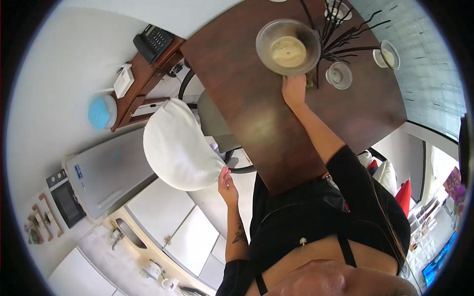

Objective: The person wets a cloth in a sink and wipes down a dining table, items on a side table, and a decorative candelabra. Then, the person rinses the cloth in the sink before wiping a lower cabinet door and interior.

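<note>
I judge the handling to be under way rather than finished, with both hands engaged. On the dark brown, glossy wooden table [259,116] is the wide, round, see-through bowl with a pale cream filling [265,45]. The right hand [295,91] is at its near edge, fingers bent and partly hidden; I can't tell how closed they are, or whether they grip the bowl or the small greenish thing [309,81] beside them. Nor can I see the bowl lifted clear, so I count no removal as done.

The left hand [227,186] is half curled, fingertips touching the edge of a smooth, white, rounded chair back [177,145]; a firm hold isn't certain from here. Thin, dark, twig-like branches [340,43] spread beside the bowl, near a small, round, clear glass cup [348,79].
</note>
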A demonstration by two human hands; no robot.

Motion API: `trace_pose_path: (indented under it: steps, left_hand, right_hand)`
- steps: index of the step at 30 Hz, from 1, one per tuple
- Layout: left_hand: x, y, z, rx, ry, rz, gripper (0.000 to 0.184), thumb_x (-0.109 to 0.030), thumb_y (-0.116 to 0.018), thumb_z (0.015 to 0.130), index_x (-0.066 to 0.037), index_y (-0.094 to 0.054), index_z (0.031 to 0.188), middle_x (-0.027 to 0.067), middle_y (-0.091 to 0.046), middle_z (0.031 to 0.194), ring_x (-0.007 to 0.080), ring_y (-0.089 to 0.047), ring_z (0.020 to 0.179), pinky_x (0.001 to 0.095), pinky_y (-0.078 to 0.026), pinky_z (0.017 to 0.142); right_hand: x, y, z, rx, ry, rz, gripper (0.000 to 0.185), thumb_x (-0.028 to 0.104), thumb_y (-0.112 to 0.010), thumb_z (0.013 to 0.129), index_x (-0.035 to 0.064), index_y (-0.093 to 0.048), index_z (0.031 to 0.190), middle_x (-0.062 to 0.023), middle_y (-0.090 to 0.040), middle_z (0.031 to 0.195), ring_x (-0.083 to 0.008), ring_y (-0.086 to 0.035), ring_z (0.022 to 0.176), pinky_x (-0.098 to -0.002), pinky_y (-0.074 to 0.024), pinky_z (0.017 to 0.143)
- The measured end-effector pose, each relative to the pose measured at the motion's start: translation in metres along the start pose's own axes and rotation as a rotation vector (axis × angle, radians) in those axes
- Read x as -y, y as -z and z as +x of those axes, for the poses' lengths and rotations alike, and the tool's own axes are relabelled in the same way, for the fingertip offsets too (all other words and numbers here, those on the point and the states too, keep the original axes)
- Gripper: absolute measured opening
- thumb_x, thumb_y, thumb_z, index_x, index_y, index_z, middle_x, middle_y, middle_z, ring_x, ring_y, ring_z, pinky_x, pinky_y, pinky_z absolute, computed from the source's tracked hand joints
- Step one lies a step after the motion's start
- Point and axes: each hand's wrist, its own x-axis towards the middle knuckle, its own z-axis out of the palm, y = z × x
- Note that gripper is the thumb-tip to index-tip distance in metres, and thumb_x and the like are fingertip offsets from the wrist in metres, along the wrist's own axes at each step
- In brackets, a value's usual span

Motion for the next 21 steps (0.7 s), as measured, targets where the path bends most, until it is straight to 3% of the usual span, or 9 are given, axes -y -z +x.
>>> trace_pose_path:
  steps: [3,5,7,10,12,16,18,20,21]
  left_hand:
    - [0.004,0.015,-0.005,-0.046,-0.026,-0.011,0.036,0.001,-0.041,0.087,-0.001,-0.05,0.122,0.0115,-0.057,0.116,0.0193,-0.057,0.103,0.0281,-0.041,0.088]
    - [0.009,0.022,-0.004,-0.061,0.02,-0.061,0.036,0.002,-0.041,0.086,-0.001,-0.05,0.122,0.0115,-0.057,0.115,0.0201,-0.057,0.102,0.0283,-0.041,0.088]
    - [0.01,0.021,0.0,-0.07,0.051,-0.098,0.036,0.002,-0.041,0.086,0.0,-0.049,0.121,0.0119,-0.057,0.115,0.0217,-0.057,0.102,0.0291,-0.041,0.089]
    - [0.008,0.018,0.008,-0.017,0.033,-0.119,0.034,0.0,-0.042,0.087,0.002,-0.049,0.12,0.0123,-0.057,0.115,0.0212,-0.057,0.101,0.029,-0.041,0.089]
    - [0.01,0.019,0.014,0.006,0.022,-0.122,0.033,-0.002,-0.044,0.088,0.001,-0.049,0.12,0.0122,-0.057,0.115,0.021,-0.058,0.1,0.0286,-0.042,0.088]
    - [0.014,0.011,0.03,0.037,0.01,-0.146,0.029,-0.006,-0.047,0.09,0.0,-0.051,0.119,0.0116,-0.057,0.115,0.0203,-0.059,0.098,0.0282,-0.043,0.086]
    - [0.014,-0.006,0.041,0.074,-0.043,-0.151,0.029,-0.006,-0.048,0.09,0.0,-0.052,0.118,0.0114,-0.057,0.114,0.0196,-0.059,0.098,0.0283,-0.044,0.085]
    - [0.002,-0.031,0.057,0.113,-0.102,-0.157,0.028,-0.005,-0.048,0.09,-0.001,-0.053,0.117,0.0112,-0.057,0.113,0.0189,-0.059,0.098,0.0284,-0.045,0.085]
    - [-0.014,-0.048,0.064,0.173,-0.148,-0.112,0.027,-0.004,-0.049,0.089,-0.001,-0.053,0.116,0.0111,-0.057,0.113,0.0184,-0.059,0.098,0.0284,-0.045,0.084]
  right_hand:
    - [0.055,-0.006,-0.004,0.192,0.236,-0.196,0.043,0.018,-0.05,0.082,0.008,-0.045,0.123,-0.0173,-0.045,0.126,-0.0342,-0.038,0.121,-0.0504,-0.031,0.098]
    - [0.087,-0.023,-0.067,0.343,0.583,-0.473,0.039,0.018,-0.049,0.081,0.0084,-0.049,0.119,-0.0167,-0.048,0.123,-0.0333,-0.038,0.121,-0.049,-0.0314,0.098]
    - [0.11,-0.002,-0.136,0.635,0.756,-0.218,0.039,0.015,-0.048,0.08,0.0109,-0.051,0.118,-0.0116,-0.046,0.127,-0.0289,-0.038,0.123,-0.0461,-0.0292,0.102]
    - [0.065,0.02,-0.222,0.927,1.009,0.329,0.045,0.011,-0.052,0.075,0.0136,-0.051,0.119,-0.0081,-0.043,0.13,-0.0271,-0.034,0.127,-0.045,-0.0266,0.105]
    - [0.019,0.068,-0.217,0.949,0.925,0.44,0.052,0.008,-0.057,0.068,0.014,-0.052,0.119,-0.0098,-0.044,0.13,-0.0282,-0.035,0.126,-0.0445,-0.029,0.104]
    - [-0.089,0.157,-0.168,0.832,0.505,-0.007,0.055,0.003,-0.057,0.063,0.0162,-0.056,0.116,-0.0131,-0.043,0.131,-0.0329,-0.037,0.125,-0.0459,-0.0297,0.104]
    - [-0.144,0.18,-0.148,0.661,0.211,-0.281,0.055,0.0,-0.053,0.067,0.0122,-0.053,0.121,-0.0161,-0.04,0.134,-0.0347,-0.034,0.126,-0.0463,-0.0253,0.106]
    - [-0.208,0.183,-0.133,0.169,0.026,-0.265,0.054,0.002,-0.052,0.07,0.0088,-0.05,0.123,-0.0183,-0.04,0.133,-0.0359,-0.035,0.124,-0.0474,-0.0259,0.104]
    - [-0.216,0.176,-0.121,0.168,0.027,-0.272,0.054,0.002,-0.052,0.07,0.0088,-0.05,0.123,-0.0183,-0.04,0.133,-0.0359,-0.035,0.124,-0.0474,-0.0259,0.104]
